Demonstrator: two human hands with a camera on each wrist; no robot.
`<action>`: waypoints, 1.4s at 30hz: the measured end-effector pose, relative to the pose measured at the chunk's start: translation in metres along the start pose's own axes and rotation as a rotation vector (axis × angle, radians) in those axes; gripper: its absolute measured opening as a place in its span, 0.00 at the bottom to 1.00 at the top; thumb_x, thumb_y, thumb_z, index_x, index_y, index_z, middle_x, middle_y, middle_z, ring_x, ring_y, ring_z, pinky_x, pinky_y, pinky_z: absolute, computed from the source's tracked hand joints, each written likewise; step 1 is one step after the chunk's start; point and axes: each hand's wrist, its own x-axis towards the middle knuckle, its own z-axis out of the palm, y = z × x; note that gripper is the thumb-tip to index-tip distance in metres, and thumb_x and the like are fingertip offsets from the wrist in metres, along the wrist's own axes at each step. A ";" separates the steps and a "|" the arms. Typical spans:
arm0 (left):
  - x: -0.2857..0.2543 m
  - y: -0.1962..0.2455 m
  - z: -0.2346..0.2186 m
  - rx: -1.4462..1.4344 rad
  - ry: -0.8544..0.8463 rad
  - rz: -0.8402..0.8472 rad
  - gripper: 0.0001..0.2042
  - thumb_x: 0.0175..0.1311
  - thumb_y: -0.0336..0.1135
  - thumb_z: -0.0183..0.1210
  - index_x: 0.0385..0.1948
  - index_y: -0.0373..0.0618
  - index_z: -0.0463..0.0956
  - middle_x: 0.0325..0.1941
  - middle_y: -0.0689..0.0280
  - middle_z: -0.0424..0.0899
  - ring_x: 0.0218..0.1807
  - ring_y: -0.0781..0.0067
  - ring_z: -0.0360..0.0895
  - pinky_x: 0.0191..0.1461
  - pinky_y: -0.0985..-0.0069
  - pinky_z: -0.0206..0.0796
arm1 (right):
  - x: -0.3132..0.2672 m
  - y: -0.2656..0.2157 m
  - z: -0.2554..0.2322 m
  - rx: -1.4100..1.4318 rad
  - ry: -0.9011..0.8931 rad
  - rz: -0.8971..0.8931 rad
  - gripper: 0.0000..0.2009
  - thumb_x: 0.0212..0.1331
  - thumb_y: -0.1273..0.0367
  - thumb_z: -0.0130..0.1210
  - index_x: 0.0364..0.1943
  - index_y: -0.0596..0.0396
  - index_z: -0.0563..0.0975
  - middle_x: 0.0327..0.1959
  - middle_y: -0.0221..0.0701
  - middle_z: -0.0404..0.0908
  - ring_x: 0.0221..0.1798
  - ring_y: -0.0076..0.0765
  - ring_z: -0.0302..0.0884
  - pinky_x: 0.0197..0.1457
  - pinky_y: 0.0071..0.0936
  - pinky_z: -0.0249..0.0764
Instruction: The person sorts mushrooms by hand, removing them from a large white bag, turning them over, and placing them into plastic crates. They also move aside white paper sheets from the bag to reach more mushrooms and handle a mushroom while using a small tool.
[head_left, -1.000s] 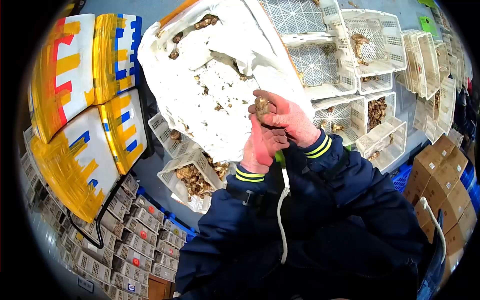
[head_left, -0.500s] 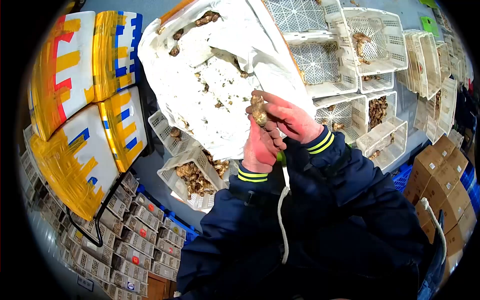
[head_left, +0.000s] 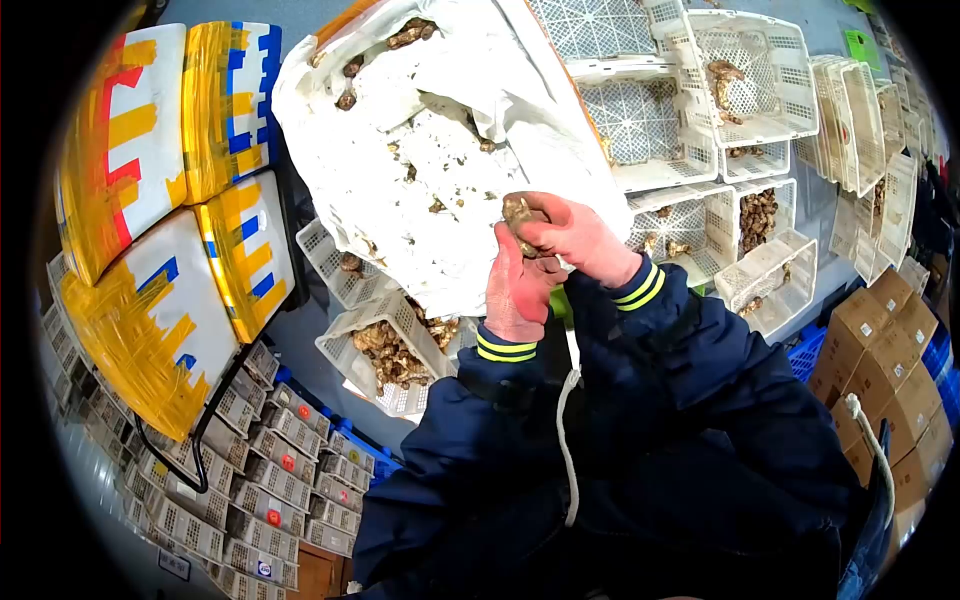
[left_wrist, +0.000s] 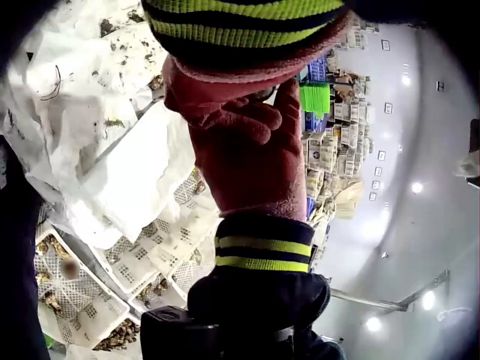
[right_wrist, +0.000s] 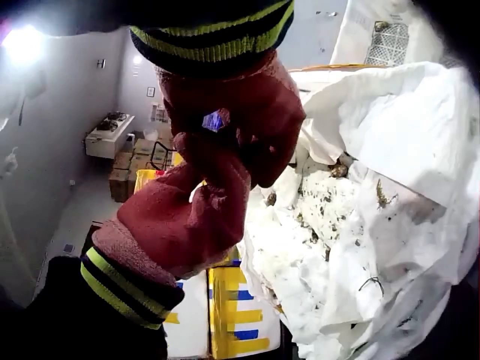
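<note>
A stubby brown mushroom (head_left: 515,210) is held up between both gloved hands in the head view, over the near edge of a white cloth. My right hand (head_left: 583,238), in a pink-red glove, grips it from the right with thumb and fingers. From below, my left hand (head_left: 518,285) pinches its lower end, thumb pointing up along it. The two hands touch. Gloves hide most of the mushroom in both wrist views. Several other mushrooms (head_left: 411,34) and dark crumbs lie on the white cloth (head_left: 460,90) ahead.
White plastic baskets (head_left: 625,115) stand to the right, some holding mushrooms. Another basket (head_left: 428,345) full of mushrooms sits left of my left forearm. Taped foam boxes (head_left: 150,310) are stacked at left, cardboard boxes (head_left: 870,340) at lower right.
The mushroom has been turned and tilted between the fingers, and the right hand now covers more of it. Both hands stay in nearly the same place.
</note>
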 end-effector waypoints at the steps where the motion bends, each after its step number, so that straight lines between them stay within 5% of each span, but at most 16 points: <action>1: 0.000 0.000 0.004 0.089 0.082 0.038 0.23 0.65 0.56 0.41 0.42 0.44 0.70 0.28 0.68 0.76 0.30 0.75 0.74 0.34 0.78 0.67 | -0.002 -0.005 -0.001 0.000 0.001 0.001 0.22 0.56 0.66 0.52 0.54 0.63 0.68 0.43 0.31 0.76 0.45 0.24 0.72 0.48 0.19 0.69; 3: 0.000 0.002 0.013 0.132 0.139 0.038 0.22 0.64 0.57 0.42 0.41 0.46 0.70 0.25 0.72 0.74 0.26 0.78 0.71 0.30 0.81 0.62 | -0.003 -0.012 -0.001 -0.151 0.009 0.106 0.21 0.56 0.66 0.51 0.52 0.63 0.70 0.38 0.32 0.78 0.42 0.25 0.73 0.47 0.19 0.69; 4: -0.003 0.005 0.016 0.144 0.126 0.032 0.23 0.63 0.58 0.42 0.40 0.46 0.70 0.24 0.73 0.74 0.25 0.79 0.69 0.29 0.81 0.61 | 0.001 0.000 -0.002 -0.093 0.090 -0.052 0.19 0.59 0.64 0.50 0.50 0.63 0.71 0.35 0.32 0.78 0.40 0.25 0.74 0.46 0.19 0.69; 5: -0.006 0.006 0.017 0.156 0.114 0.026 0.23 0.62 0.59 0.43 0.39 0.47 0.70 0.24 0.75 0.73 0.24 0.81 0.68 0.28 0.82 0.60 | 0.000 0.002 -0.005 0.239 0.044 0.083 0.19 0.61 0.63 0.49 0.51 0.62 0.71 0.37 0.33 0.78 0.41 0.24 0.74 0.46 0.19 0.69; 8: -0.004 0.010 0.019 0.127 0.173 -0.015 0.24 0.61 0.61 0.43 0.37 0.49 0.71 0.22 0.77 0.70 0.22 0.82 0.64 0.27 0.82 0.58 | -0.002 -0.006 -0.010 0.386 -0.009 0.056 0.19 0.62 0.62 0.49 0.52 0.62 0.70 0.38 0.32 0.78 0.40 0.23 0.73 0.44 0.20 0.69; 15: -0.003 0.012 0.017 0.172 0.106 -0.064 0.25 0.63 0.62 0.38 0.38 0.48 0.69 0.20 0.76 0.68 0.20 0.81 0.62 0.25 0.81 0.55 | 0.000 -0.018 -0.005 -0.188 -0.028 -0.043 0.23 0.63 0.58 0.46 0.53 0.63 0.68 0.35 0.30 0.75 0.37 0.22 0.71 0.41 0.20 0.67; 18: -0.006 0.016 0.016 0.137 0.033 -0.096 0.27 0.62 0.63 0.38 0.38 0.45 0.69 0.15 0.76 0.64 0.16 0.81 0.57 0.23 0.81 0.52 | 0.005 -0.012 -0.009 0.527 0.093 0.048 0.20 0.64 0.60 0.43 0.50 0.63 0.70 0.42 0.40 0.77 0.43 0.30 0.76 0.49 0.23 0.70; 21: -0.003 0.014 0.027 0.243 0.238 -0.071 0.28 0.62 0.63 0.38 0.37 0.44 0.69 0.15 0.75 0.65 0.17 0.81 0.60 0.22 0.83 0.53 | 0.005 -0.013 -0.013 0.352 0.135 -0.025 0.18 0.61 0.64 0.48 0.50 0.64 0.70 0.42 0.39 0.78 0.44 0.31 0.76 0.50 0.22 0.69; 25: -0.003 0.009 0.014 0.381 0.085 0.091 0.25 0.63 0.57 0.43 0.46 0.42 0.67 0.26 0.72 0.72 0.25 0.78 0.71 0.30 0.77 0.67 | 0.003 -0.022 -0.004 -0.244 0.030 -0.011 0.19 0.52 0.63 0.55 0.49 0.54 0.74 0.36 0.31 0.80 0.38 0.23 0.75 0.44 0.18 0.70; 28: -0.003 0.010 0.012 0.343 0.052 0.088 0.23 0.63 0.53 0.47 0.50 0.42 0.65 0.32 0.69 0.73 0.29 0.78 0.72 0.33 0.77 0.69 | 0.007 -0.025 -0.008 -0.238 -0.002 -0.066 0.19 0.60 0.63 0.49 0.48 0.64 0.72 0.42 0.37 0.78 0.45 0.28 0.75 0.50 0.20 0.69; 30: -0.004 0.008 0.010 0.320 0.037 0.121 0.21 0.62 0.48 0.53 0.49 0.42 0.65 0.34 0.66 0.74 0.30 0.77 0.72 0.35 0.76 0.69 | 0.010 -0.018 -0.012 0.414 0.136 0.107 0.22 0.63 0.58 0.44 0.45 0.67 0.72 0.41 0.40 0.78 0.45 0.31 0.76 0.51 0.23 0.69; 33: -0.005 0.009 0.008 0.460 0.052 0.257 0.21 0.59 0.42 0.56 0.49 0.38 0.65 0.37 0.62 0.74 0.34 0.75 0.72 0.36 0.80 0.67 | 0.007 -0.016 -0.020 0.326 0.096 -0.048 0.22 0.64 0.57 0.43 0.44 0.66 0.72 0.44 0.40 0.76 0.46 0.32 0.75 0.53 0.26 0.68; 35: -0.008 0.010 0.012 0.448 0.092 0.250 0.21 0.56 0.38 0.58 0.48 0.37 0.65 0.37 0.63 0.74 0.35 0.75 0.71 0.38 0.80 0.66 | 0.003 -0.021 -0.019 -0.059 -0.012 -0.172 0.19 0.62 0.61 0.44 0.48 0.62 0.72 0.43 0.33 0.77 0.44 0.26 0.73 0.50 0.22 0.67; 37: -0.006 0.011 0.020 0.512 0.123 0.320 0.18 0.57 0.34 0.58 0.46 0.37 0.65 0.36 0.64 0.73 0.34 0.76 0.71 0.37 0.80 0.65 | -0.003 -0.024 -0.014 -0.025 -0.147 0.044 0.20 0.62 0.59 0.45 0.48 0.61 0.72 0.42 0.33 0.77 0.44 0.24 0.72 0.48 0.19 0.67; 39: -0.005 0.010 0.024 0.544 0.160 0.339 0.17 0.59 0.34 0.56 0.47 0.35 0.65 0.36 0.65 0.73 0.32 0.77 0.70 0.37 0.79 0.66 | 0.003 -0.016 -0.012 -0.108 -0.097 -0.029 0.21 0.63 0.57 0.44 0.48 0.63 0.72 0.42 0.34 0.77 0.43 0.24 0.73 0.46 0.18 0.67; 42: -0.004 0.009 0.037 0.683 0.286 0.376 0.16 0.59 0.32 0.55 0.46 0.35 0.66 0.35 0.65 0.73 0.32 0.77 0.70 0.36 0.80 0.66 | 0.008 -0.012 -0.012 0.540 -0.002 0.069 0.24 0.64 0.53 0.41 0.49 0.64 0.71 0.43 0.37 0.77 0.45 0.29 0.75 0.51 0.24 0.69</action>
